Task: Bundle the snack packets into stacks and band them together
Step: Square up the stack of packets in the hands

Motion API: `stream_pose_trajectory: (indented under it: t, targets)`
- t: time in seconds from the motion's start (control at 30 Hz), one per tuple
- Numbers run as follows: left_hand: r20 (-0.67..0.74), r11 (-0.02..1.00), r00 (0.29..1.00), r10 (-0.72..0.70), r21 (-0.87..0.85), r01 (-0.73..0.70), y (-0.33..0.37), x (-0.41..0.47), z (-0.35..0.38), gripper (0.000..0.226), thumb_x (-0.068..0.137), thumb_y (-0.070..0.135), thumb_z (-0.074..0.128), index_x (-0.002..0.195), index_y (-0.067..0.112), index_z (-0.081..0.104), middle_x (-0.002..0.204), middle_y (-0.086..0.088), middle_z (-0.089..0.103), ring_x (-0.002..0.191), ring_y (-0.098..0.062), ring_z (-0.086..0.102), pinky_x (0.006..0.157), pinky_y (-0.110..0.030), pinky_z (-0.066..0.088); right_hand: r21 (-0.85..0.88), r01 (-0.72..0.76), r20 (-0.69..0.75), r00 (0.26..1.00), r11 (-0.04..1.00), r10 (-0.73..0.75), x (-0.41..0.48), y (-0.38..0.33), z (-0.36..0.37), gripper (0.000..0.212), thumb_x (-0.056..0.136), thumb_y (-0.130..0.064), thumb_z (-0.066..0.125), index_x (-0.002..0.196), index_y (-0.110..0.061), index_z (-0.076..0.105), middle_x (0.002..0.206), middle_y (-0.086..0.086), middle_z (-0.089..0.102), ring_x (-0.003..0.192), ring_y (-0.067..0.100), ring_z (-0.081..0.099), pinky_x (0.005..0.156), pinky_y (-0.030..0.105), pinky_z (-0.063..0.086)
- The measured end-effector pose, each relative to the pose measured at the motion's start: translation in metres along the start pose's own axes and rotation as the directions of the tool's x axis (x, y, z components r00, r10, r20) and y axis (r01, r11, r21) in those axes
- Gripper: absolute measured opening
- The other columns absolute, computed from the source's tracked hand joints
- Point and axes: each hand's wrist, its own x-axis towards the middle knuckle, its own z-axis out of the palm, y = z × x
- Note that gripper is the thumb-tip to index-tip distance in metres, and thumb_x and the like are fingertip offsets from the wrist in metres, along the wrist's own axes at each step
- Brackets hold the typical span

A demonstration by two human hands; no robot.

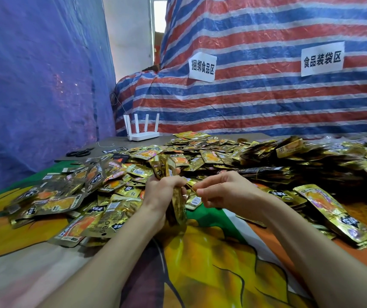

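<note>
Left hand grips a packet stack, right hand pinches a band, loose packets heaped around

Gold-and-black snack packets, red-white-blue striped tarp, white router — purple sheet

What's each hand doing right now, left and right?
Left hand: grips an upright stack of snack packets.
Right hand: pinches what looks like a thin band beside the stack.
</note>
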Motion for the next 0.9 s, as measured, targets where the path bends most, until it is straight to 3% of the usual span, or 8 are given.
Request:
stream_pose_trajectory:
  t: [0.07,0.2,0.33,0.47,0.53,0.6,0.73,0.9]
  targets:
    - [0.002,1.0,1.0,-0.001,-0.008,0.001,0.0,0.0,0.0,0.019,0.081,-0.006,0.066,0.096,0.004,0.07,0.059,-0.006,0.062,0.052,-0.017,0.059,0.054,-0.032,0.051,0.048,-0.01,0.037,0.999,0.999,0.009,-0.001,-0.002,-0.001,0.006,0.093,0.003,0.064,0.092,0.002,0.07,0.073,0.01,0.062,0.064,0.015,0.06,0.06,0.022,0.054]
    - [0.027,1.0,1.0,-0.009,0.014,0.008,-0.001,0.0,0.002,0.016,0.08,-0.006,0.068,0.094,0.003,0.072,0.062,-0.008,0.06,0.054,-0.021,0.059,0.057,-0.033,0.05,0.269,0.071,-0.049,0.997,0.96,-0.06,0.001,-0.005,0.001,0.011,0.095,-0.004,0.058,0.088,-0.004,0.066,0.083,0.008,0.066,0.074,0.018,0.062,0.073,0.028,0.054]
    - [0.134,0.994,0.986,-0.101,0.058,0.094,0.001,-0.004,0.004,0.021,0.081,-0.004,0.067,0.103,-0.003,0.07,0.069,-0.013,0.059,0.055,-0.023,0.059,0.056,-0.034,0.052,0.518,0.09,-0.035,0.996,0.851,-0.084,0.0,-0.007,0.004,0.01,0.078,-0.017,0.061,0.071,-0.012,0.065,0.068,0.003,0.061,0.074,0.021,0.063,0.086,0.036,0.051]
    - [0.346,0.968,0.906,-0.245,0.033,0.249,0.008,-0.009,0.005,0.02,0.076,0.001,0.066,0.096,0.002,0.068,0.067,-0.011,0.058,0.054,-0.02,0.057,0.051,-0.03,0.052,0.655,0.14,-0.048,0.988,0.743,-0.144,0.003,-0.003,0.006,0.014,0.08,-0.014,0.062,0.092,-0.006,0.064,0.049,-0.004,0.04,0.058,0.018,0.055,0.075,0.031,0.055]
    - [0.442,0.945,0.856,-0.267,-0.053,0.322,0.01,-0.01,0.004,0.03,0.071,0.004,0.066,0.101,0.005,0.065,0.068,-0.008,0.057,0.054,-0.016,0.056,0.051,-0.029,0.052,0.574,0.149,-0.034,0.987,0.805,-0.158,0.005,-0.001,0.005,0.022,0.087,-0.011,0.057,0.105,-0.003,0.065,0.049,-0.006,0.035,0.052,0.014,0.045,0.058,0.025,0.051]
    - [0.417,0.935,0.871,-0.261,-0.117,0.336,0.009,-0.007,0.003,0.037,0.07,0.004,0.068,0.107,0.004,0.063,0.071,-0.008,0.06,0.056,-0.015,0.057,0.053,-0.029,0.051,0.412,0.192,-0.06,0.981,0.891,-0.184,0.008,0.002,0.003,0.023,0.095,-0.003,0.053,0.109,-0.002,0.07,0.053,-0.004,0.031,0.049,0.011,0.037,0.049,0.023,0.044]
    - [0.221,0.977,0.956,-0.193,-0.047,0.208,0.004,-0.002,0.001,0.036,0.078,0.006,0.072,0.114,0.004,0.067,0.092,-0.011,0.073,0.066,-0.017,0.06,0.064,-0.033,0.049,0.208,0.221,-0.069,0.975,0.953,-0.211,0.009,0.008,0.003,0.031,0.101,0.001,0.05,0.099,-0.01,0.079,0.059,-0.001,0.029,0.052,0.011,0.029,0.045,0.02,0.033]
    - [0.24,0.981,0.951,-0.194,0.033,0.192,0.004,-0.004,0.001,0.031,0.08,0.01,0.072,0.108,-0.003,0.07,0.078,-0.011,0.064,0.063,-0.019,0.06,0.055,-0.029,0.051,0.161,0.125,0.078,0.987,0.979,-0.138,0.007,0.009,0.002,0.048,0.101,0.003,0.038,0.112,-0.021,0.078,0.056,-0.003,0.041,0.047,0.008,0.034,0.042,0.018,0.029]
